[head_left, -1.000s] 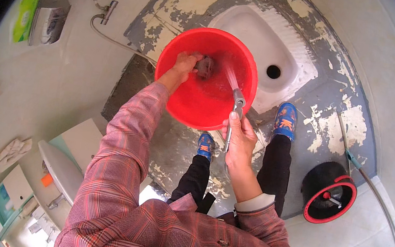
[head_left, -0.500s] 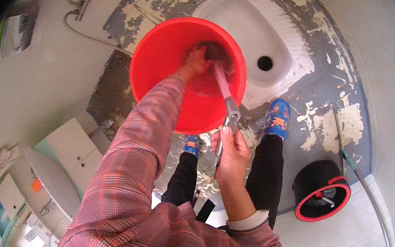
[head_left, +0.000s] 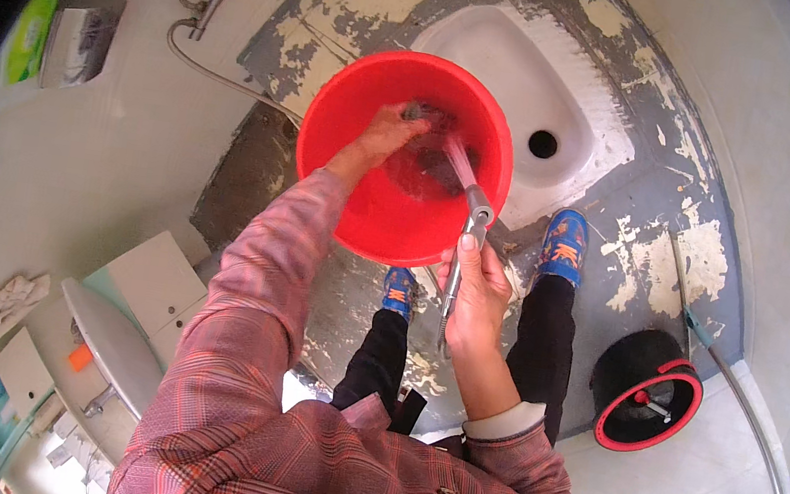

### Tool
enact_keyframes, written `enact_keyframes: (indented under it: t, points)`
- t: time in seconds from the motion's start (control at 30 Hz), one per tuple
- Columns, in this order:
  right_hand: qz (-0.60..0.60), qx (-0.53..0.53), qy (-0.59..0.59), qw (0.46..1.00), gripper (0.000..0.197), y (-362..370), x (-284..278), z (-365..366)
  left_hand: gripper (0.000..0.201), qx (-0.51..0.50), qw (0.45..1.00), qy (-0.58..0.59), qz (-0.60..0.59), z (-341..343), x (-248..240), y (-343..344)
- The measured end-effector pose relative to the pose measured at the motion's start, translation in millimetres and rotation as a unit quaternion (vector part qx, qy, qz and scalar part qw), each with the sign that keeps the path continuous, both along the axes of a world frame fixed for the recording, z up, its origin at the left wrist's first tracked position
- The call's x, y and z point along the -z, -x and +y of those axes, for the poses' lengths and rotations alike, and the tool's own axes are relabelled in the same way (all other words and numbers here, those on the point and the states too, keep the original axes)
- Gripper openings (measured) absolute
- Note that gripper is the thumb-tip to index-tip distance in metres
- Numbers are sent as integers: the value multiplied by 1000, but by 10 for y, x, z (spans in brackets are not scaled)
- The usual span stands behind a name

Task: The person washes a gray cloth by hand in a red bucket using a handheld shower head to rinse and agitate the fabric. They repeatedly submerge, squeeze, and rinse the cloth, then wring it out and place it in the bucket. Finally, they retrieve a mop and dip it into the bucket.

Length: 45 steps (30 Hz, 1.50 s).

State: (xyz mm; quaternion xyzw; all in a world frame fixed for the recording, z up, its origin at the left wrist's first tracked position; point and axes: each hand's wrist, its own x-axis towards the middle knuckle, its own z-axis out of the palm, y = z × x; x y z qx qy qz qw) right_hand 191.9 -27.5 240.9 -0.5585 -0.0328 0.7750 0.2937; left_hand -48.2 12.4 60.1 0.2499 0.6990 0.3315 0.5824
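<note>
Basin [head_left: 374, 214], red, round; left hand [head_left: 385, 135] inside, gripping dark, blurred item [head_left: 432, 114]; right hand [head_left: 478, 299] closed round metal spray nozzle [head_left: 479, 210], jetting water inward; white squat toilet [head_left: 528, 94] beside.

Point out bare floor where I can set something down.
The flaking grey floor is bare between the blue right shoe and the round black red-rimmed bucket. The round red plastic basin is crowded: left hand inside, right hand and silver metal sprayer at its near edge.

Head-worn fisheye; looks down into the red tub [head_left: 386, 228].
</note>
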Motion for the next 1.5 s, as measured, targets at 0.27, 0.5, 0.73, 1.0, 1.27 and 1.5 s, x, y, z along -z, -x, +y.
enact_keyframes:
  t: [0.27, 0.5, 0.73, 1.0, 1.27, 1.5]
  points:
    - [-10, 16, 6, 1000, 26, 42, -36, 7, 36, -36, 994, -102, -26, 108, -1394, 84]
    - [-33, -2, 11, 999, 30, -70, 35, -29, 60, 401, 856, 83, 315, -163, 257, 69]
    - [-53, -11, 20, 998, 31, -147, 119, -55, 69, 186, 913, 137, 337, -109, 1271, -486]
    - [-38, 6, 8, 999, 23, -56, 32, 12, 35, -144, 951, 204, -180, 139, 423, -608]
    - [-22, 20, 4, 1000, 25, 55, 70, -63, 30, -25, 999, 25, -20, 206, -568, 188]
    - [-48, 4, 32, 998, 30, -9, 119, -113, 37, 336, 889, 157, 269, -164, 585, 355]
